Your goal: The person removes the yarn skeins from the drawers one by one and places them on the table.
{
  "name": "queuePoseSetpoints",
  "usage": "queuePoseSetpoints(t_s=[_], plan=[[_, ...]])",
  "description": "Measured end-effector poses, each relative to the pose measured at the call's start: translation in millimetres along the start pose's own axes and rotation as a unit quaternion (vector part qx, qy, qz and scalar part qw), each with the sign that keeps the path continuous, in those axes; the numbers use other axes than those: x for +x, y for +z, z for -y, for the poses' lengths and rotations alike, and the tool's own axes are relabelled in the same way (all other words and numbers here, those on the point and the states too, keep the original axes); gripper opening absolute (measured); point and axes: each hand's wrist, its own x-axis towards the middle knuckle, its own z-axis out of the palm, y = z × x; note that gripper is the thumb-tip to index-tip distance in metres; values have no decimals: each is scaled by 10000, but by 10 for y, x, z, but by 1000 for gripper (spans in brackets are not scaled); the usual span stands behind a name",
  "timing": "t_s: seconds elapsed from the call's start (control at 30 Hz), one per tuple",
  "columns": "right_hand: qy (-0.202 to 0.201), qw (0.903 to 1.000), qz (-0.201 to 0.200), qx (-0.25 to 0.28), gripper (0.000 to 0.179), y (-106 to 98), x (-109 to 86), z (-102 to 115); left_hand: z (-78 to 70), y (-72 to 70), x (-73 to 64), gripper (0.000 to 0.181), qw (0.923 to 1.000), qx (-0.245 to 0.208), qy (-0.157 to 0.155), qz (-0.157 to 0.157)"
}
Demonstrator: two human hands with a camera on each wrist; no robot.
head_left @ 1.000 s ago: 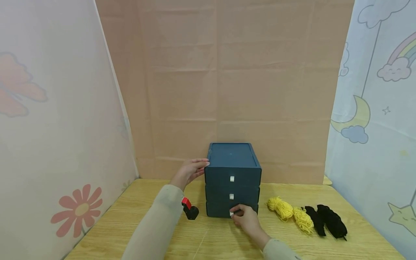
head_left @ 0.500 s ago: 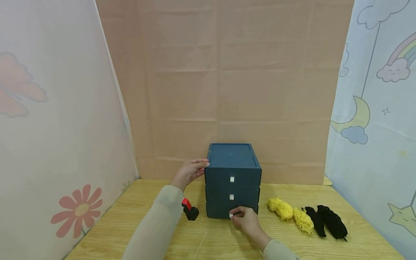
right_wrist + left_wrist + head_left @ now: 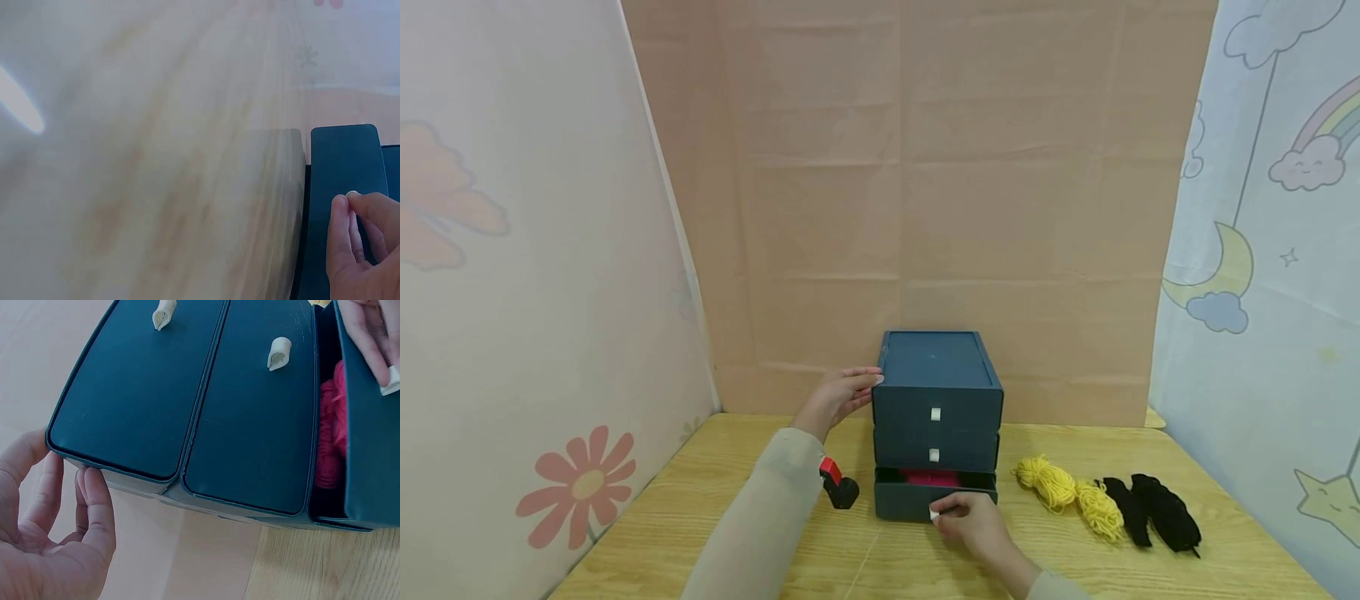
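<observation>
We had the R hand (image 3: 973,525) pinching the white tab (image 3: 934,516) of the btm drawer (image 3: 898,504) btwn thumb & fingers. The L hand (image 3: 841,394) wasn't gripping: its fingers just rested agst the near side of the blue cabinet (image 3: 936,358), by the top front corner, prob. to steady it.

What'd changed: half a sec earlier we saw the btm drawer almost flush w/ the rest, nothing inside on show. Now it stuck out in front, R hand having come back w/ it, & pink yarn (image 3: 931,477) showed in the gap, lying inside the drawer. L hand & cabinet looked unmoved. For the work, we judged the drawer was sliding OK but only part-way out, so reaching the yarn from above would've been tight.

Counts, going outward: 1 cabinet, 3 drawers. The middle drawer (image 3: 898,450) & top drawer (image 3: 898,408) were fully in, each w/ its own tab, so 3 tabs total. Pink yarn: looked like 2 bundles min. in the left wrist view; rest hidden, so we couldn't tell. On the bench (image 3: 655,508), R of the cabinet, we counted 2 yellow bundles (image 3: 1047,483) just beside each other, then 2 black bundles (image 3: 1167,510) next to those.
</observation>
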Motion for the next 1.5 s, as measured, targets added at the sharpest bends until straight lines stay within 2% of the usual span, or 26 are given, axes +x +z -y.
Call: queuePoseSetpoints(t_s=[0.23, 0.47, 0.6, 0.87, 1.13, 1.3, 1.5], plan=[[16, 9996, 263, 127, 19, -10, -131, 30, 8, -6, 16, 30, 10000, 8, 5, -26], [197, 9993, 320, -2, 18, -8, -274, 50, 5, -16, 11, 30, 10000, -23, 22, -26], [238, 9988, 416, 98, 19, -4, -342, 45, 6, -20, 18, 31, 10000, -44, -13, -13], [792, 9952, 427, 395, 18, 38, -406, 63, 5, -18, 29, 31, 10000, -48, -1, 16], [1265, 9914, 257, 235, 19, 58, -457, 81, -1, -24, 25, 29, 10000, 3, -13, -28], [1305, 9911, 269, 81, 20, 62, -521, 70, -3, -14, 11, 29, 10000, 1, 12, -42], [1240, 9909, 526, -37, 23, 32, -604, 32, 9, -10, 17, 29, 10000, 6, -2, -40]])
